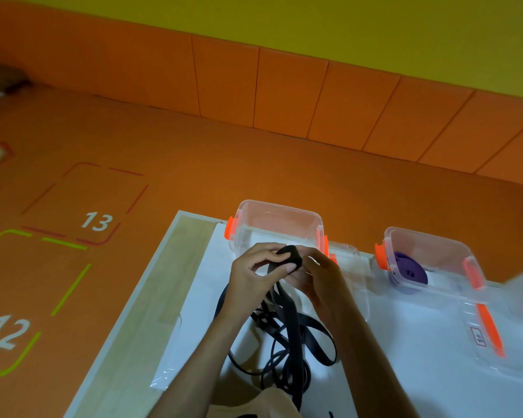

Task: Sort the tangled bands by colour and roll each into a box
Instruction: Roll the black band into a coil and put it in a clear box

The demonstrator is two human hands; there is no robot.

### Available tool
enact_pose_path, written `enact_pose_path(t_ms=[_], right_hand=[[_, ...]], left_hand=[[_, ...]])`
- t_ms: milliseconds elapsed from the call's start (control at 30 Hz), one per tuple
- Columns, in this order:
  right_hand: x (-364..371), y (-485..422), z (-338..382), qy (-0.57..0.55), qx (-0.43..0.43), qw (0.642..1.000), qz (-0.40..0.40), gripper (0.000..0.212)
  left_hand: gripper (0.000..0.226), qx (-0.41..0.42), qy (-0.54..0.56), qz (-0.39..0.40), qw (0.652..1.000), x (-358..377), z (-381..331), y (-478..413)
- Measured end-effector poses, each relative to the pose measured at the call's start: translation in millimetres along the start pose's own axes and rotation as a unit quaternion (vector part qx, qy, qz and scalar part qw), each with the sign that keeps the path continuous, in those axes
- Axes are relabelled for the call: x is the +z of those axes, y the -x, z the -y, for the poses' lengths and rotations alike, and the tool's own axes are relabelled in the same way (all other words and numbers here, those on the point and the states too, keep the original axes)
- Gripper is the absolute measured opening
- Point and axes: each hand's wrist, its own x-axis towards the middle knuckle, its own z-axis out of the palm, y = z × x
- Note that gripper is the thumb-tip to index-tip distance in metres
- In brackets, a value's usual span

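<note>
A black band (290, 336) lies in loose tangled loops on the white sheet, and its upper end is wound into a small black roll (291, 257). My left hand (254, 273) and my right hand (320, 276) both pinch this roll, just in front of an empty clear box (277, 227) with orange clips. A second clear box (429, 260) to the right holds a rolled purple band (408, 271).
The table (151, 321) has a pale wooden strip on its left and a white sheet (212, 279) over the rest. Clear lids with orange clips (489, 330) lie right of the boxes. Beyond the table edge is orange floor with painted numbers.
</note>
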Motion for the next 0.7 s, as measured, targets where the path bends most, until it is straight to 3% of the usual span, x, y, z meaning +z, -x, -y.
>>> enact_pose_path(t_ms=[167, 333, 500, 700], right_hand=[[-4.1, 5.5, 13.0, 0.029, -0.009, 0.998, 0.048, 0.031], [-12.0, 2.4, 26.5, 0.117, -0.052, 0.990, 0.052, 0.018], [-16.8, -0.6, 29.1, 0.004, -0.095, 0.990, 0.102, 0.037], [-9.0, -2.9, 17.2, -0.112, -0.052, 0.986, 0.110, 0.034]], left_hand=[[0.037, -0.007, -0.006, 0.038, 0.999, -11.7, -4.5, -3.8], [0.034, 0.026, 0.026, 0.035, 0.999, -12.4, -17.7, -4.7], [0.025, 0.015, 0.077, -0.012, 0.997, -5.7, -25.8, -7.5], [0.024, 0.017, 0.094, 0.001, 0.995, -8.3, -34.9, -16.7]])
